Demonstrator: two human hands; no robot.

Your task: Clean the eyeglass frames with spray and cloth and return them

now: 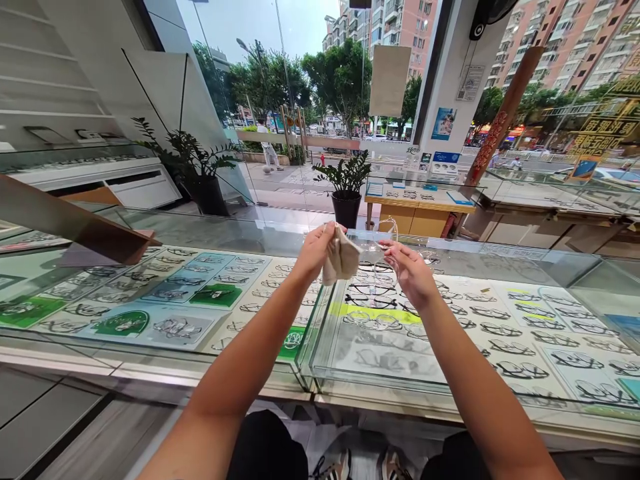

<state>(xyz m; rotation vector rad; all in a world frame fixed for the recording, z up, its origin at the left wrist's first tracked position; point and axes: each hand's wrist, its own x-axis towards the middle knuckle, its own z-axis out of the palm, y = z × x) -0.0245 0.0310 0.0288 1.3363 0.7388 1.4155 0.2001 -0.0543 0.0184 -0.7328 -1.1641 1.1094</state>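
Observation:
My left hand (317,251) is closed on a beige cloth (343,259), which hangs in folds from the fingers. To its right, my right hand (407,268) pinches a pair of clear-framed glasses (391,228), held up above the glass counter. The glasses are thin and pale, so their outline is hard to follow against the glass. Cloth and glasses are apart from each other. Both arms reach forward over the glass display counter (320,363), where rows of eyeglasses (370,297) lie under the top.
A brown slanted board (95,230) juts in over the counter's left part. Beyond the counter stand potted plants (346,200) and a wooden display table (420,208) by the window. More glass cases (545,200) are at the right.

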